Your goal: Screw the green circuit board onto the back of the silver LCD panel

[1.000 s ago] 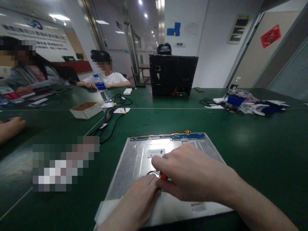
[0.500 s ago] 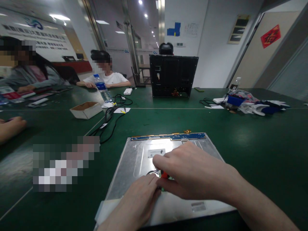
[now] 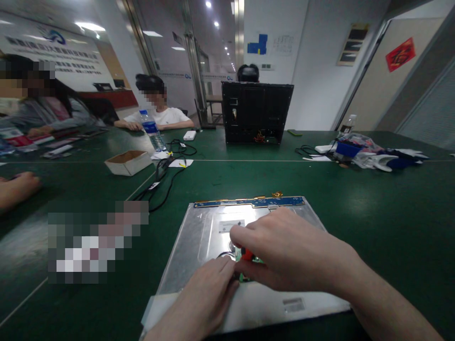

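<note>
A silver display panel (image 3: 188, 251) lies face down in front of me, with a blue circuit strip (image 3: 227, 203) along its far edge. On its middle is a small green circuit board (image 3: 245, 277), mostly covered by my hands. My right hand (image 3: 284, 251) is closed round a red-handled screwdriver (image 3: 246, 255) over this board; the tool's tip is hidden. Close beside it, my left hand (image 3: 206, 289) has its fingers together and pressed down at the board's left edge, its fingertips partly hidden. A dark cable (image 3: 224, 254) curves near those fingers.
Past the panel stands a black monitor housing (image 3: 258, 111). Black cables (image 3: 158, 177), an open white box (image 3: 128, 163) and a water bottle (image 3: 152, 130) are at the left. Bagged items and gloves (image 3: 377, 154) lie at right. Other people sit across and along the left.
My right hand and the red-handled screwdriver have shifted slightly right, so more of the green board shows. My left hand remains nearly in place at the board's edge.
</note>
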The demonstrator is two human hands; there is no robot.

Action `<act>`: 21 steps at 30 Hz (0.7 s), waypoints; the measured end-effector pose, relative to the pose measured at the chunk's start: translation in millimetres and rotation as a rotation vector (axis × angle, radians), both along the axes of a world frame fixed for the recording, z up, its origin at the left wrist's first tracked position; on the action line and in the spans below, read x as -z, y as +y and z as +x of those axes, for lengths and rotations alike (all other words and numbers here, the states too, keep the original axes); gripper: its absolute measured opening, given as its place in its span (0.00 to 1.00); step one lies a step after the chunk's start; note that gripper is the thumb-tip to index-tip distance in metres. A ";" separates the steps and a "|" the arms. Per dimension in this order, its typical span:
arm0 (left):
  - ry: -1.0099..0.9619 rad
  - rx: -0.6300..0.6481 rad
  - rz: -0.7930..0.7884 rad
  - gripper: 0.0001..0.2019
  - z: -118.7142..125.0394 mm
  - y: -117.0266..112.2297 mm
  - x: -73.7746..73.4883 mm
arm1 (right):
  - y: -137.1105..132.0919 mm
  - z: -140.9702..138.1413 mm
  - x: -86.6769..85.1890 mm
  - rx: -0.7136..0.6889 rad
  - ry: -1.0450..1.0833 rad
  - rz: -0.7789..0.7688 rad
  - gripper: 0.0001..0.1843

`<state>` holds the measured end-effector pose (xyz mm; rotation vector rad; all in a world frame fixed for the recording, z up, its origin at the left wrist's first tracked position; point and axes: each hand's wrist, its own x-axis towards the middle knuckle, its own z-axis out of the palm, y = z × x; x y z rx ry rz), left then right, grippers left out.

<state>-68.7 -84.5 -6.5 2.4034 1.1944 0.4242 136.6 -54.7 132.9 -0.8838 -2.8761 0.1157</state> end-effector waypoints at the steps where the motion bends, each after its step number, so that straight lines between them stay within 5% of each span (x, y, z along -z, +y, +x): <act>1: 0.000 -0.004 0.001 0.09 -0.3 -0.1 0.9 | -0.1 -0.1 0.0 0.001 -0.003 -0.001 0.08; 14: -0.010 0.015 -0.010 0.10 -1.3 -1.4 1.1 | -0.1 0.8 0.2 -0.005 0.004 -0.006 0.09; 21: -0.030 0.019 -0.057 0.07 -1.5 -3.8 -13.4 | 2.1 10.6 -10.7 0.058 0.019 -0.006 0.07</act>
